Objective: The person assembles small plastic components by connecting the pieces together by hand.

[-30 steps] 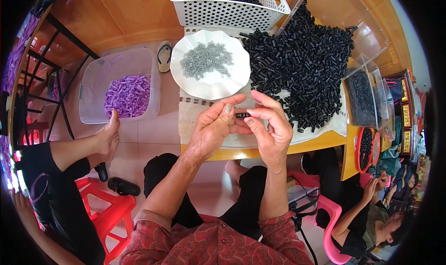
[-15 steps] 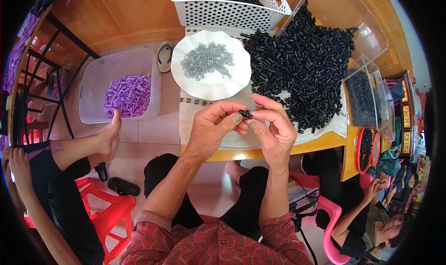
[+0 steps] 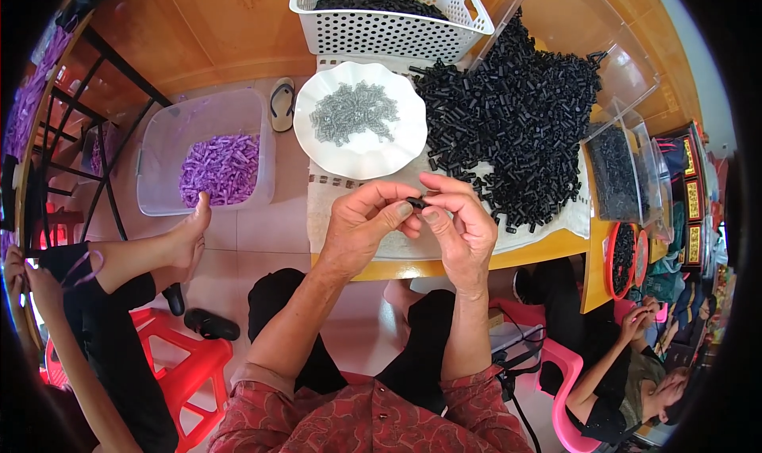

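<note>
The black part [image 3: 416,204] is held above the near edge of the cloth [image 3: 324,219], below the plate [image 3: 406,152] and left of the lower end of the black heap [image 3: 520,112]. The left hand [image 3: 357,224] pinches it between thumb and curled forefinger; the right hand [image 3: 463,229] has its thumb and a fingertip closed on the other end. Fingers cover much of it, so its full shape cannot be told.

It looks like light, stiff plastic, probably smooth enough to roll or slip under a loose pinch, and unlikely to crush. A fingertip grip on its sides near each end should suit it best.

A second ago the left fingers reached out straighter and the part lay level, more of it showing; now they are curled around it and it tilts slightly. The plate and basket [image 3: 389,39] appear a little lower in view.
</note>
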The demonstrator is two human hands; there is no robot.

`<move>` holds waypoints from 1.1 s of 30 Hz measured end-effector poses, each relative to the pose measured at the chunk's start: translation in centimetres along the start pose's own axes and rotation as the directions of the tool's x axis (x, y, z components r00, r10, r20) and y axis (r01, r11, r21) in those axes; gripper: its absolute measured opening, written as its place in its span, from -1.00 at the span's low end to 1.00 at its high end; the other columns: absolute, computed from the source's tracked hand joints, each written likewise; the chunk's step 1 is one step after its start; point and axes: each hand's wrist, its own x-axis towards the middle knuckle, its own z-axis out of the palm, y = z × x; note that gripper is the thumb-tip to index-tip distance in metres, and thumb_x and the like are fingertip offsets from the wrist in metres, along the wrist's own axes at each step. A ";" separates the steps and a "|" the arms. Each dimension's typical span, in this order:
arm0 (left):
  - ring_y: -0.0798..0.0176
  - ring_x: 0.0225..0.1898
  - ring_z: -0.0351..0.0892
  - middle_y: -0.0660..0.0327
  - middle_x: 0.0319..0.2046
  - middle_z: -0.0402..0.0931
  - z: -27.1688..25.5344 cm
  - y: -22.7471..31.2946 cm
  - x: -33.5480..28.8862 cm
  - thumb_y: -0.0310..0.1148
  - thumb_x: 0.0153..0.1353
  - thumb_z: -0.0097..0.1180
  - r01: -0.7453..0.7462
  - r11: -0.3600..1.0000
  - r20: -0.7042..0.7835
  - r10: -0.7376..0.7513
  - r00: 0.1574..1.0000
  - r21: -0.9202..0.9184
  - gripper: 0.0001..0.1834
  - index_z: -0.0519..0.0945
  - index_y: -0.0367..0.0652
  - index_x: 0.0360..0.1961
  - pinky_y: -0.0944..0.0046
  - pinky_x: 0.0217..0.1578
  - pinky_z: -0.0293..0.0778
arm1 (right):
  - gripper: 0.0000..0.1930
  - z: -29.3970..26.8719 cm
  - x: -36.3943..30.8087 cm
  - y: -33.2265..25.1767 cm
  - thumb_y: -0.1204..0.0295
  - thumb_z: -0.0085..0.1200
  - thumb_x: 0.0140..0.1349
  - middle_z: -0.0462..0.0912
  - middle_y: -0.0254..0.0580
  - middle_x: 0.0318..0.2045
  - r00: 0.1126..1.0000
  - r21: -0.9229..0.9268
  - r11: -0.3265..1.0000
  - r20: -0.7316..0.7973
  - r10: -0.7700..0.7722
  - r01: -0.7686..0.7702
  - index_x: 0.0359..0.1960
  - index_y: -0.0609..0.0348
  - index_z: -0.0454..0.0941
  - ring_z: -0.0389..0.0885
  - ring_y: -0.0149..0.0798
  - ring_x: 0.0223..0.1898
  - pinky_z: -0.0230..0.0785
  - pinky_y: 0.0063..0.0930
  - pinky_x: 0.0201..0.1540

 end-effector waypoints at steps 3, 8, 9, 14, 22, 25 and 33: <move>0.35 -0.34 0.61 0.16 -0.30 0.59 0.5 -0.5 0.1 -0.55 0.30 0.03 0.002 1.000 -0.010 -0.003 1.000 -0.007 -0.80 0.54 -0.33 -0.06 0.33 -0.29 0.61 | -0.85 -0.2 -0.1 0.2 0.51 0.22 0.15 0.61 -0.01 -0.07 0.998 0.078 0.997 -0.059 0.022 -0.017 -0.27 0.30 0.59 0.57 -0.23 -0.10 0.40 -0.41 -0.03; 0.34 -0.33 0.61 0.13 -0.28 0.60 0.3 0.0 0.1 -0.54 0.31 0.03 -0.013 1.000 -0.044 0.014 0.999 0.022 -0.80 0.54 -0.33 -0.07 0.32 -0.30 0.62 | -0.86 -0.4 -0.4 0.0 0.51 0.16 0.24 0.65 -0.09 -0.19 0.985 0.059 0.995 -0.148 0.085 -0.077 -0.22 0.33 0.57 0.60 -0.39 -0.27 0.43 -0.59 -0.21; 0.34 -0.33 0.61 0.12 -0.28 0.61 0.1 0.2 0.1 -0.53 0.31 0.04 -0.005 0.999 -0.070 0.007 0.998 0.032 -0.80 0.54 -0.33 -0.07 0.32 -0.30 0.62 | -0.87 -0.3 -0.6 -0.4 0.52 0.14 0.26 0.67 -0.18 -0.35 0.954 0.177 0.965 -0.194 0.227 -0.194 -0.22 0.33 0.57 0.58 -0.48 -0.41 0.42 -0.67 -0.35; 0.32 -0.37 0.59 0.06 -0.29 0.62 1.0 1.3 0.4 -0.54 0.31 0.01 -0.022 0.996 -0.156 0.035 0.987 0.082 -0.80 0.55 -0.34 -0.07 0.28 -0.33 0.59 | -0.90 -0.7 -0.3 0.5 0.52 0.15 0.25 0.65 -0.25 -0.48 0.939 0.174 0.967 -0.257 0.227 -0.186 -0.27 0.30 0.58 0.50 -0.55 -0.54 0.37 -0.70 -0.48; 0.35 -0.45 0.59 0.12 -0.38 0.62 2.7 5.7 6.4 -0.44 0.26 0.09 -0.131 0.936 -0.304 0.236 0.923 0.328 -0.77 0.58 -0.39 -0.14 0.34 -0.35 0.59 | -0.90 -3.5 -0.6 1.9 0.46 0.20 0.22 0.57 -0.38 -0.55 0.868 0.122 0.972 -0.438 0.235 -0.202 -0.32 0.23 0.59 0.45 -0.59 -0.56 0.29 -0.74 -0.54; 0.37 -0.47 0.58 0.16 -0.45 0.60 2.5 9.6 12.2 -0.45 0.22 0.10 -0.225 0.846 -0.209 0.362 0.908 0.484 -0.79 0.61 -0.41 -0.22 0.36 -0.37 0.58 | -0.86 -3.8 -0.3 1.8 0.40 0.12 0.29 0.58 -0.35 -0.51 0.817 0.236 0.960 -0.517 0.253 -0.148 -0.30 0.22 0.59 0.45 -0.58 -0.54 0.29 -0.73 -0.51; 0.29 -0.37 0.61 0.07 -0.29 0.59 4.3 11.9 15.9 -0.42 0.21 0.15 -0.338 0.798 -0.186 0.479 0.858 0.499 -0.58 0.48 -0.52 0.02 0.35 -0.28 0.59 | -0.81 -4.6 0.3 2.2 0.51 0.02 0.32 0.66 -0.27 -0.32 0.788 0.167 0.976 -0.579 0.210 -0.137 -0.08 0.26 0.57 0.50 -0.54 -0.44 0.36 -0.70 -0.36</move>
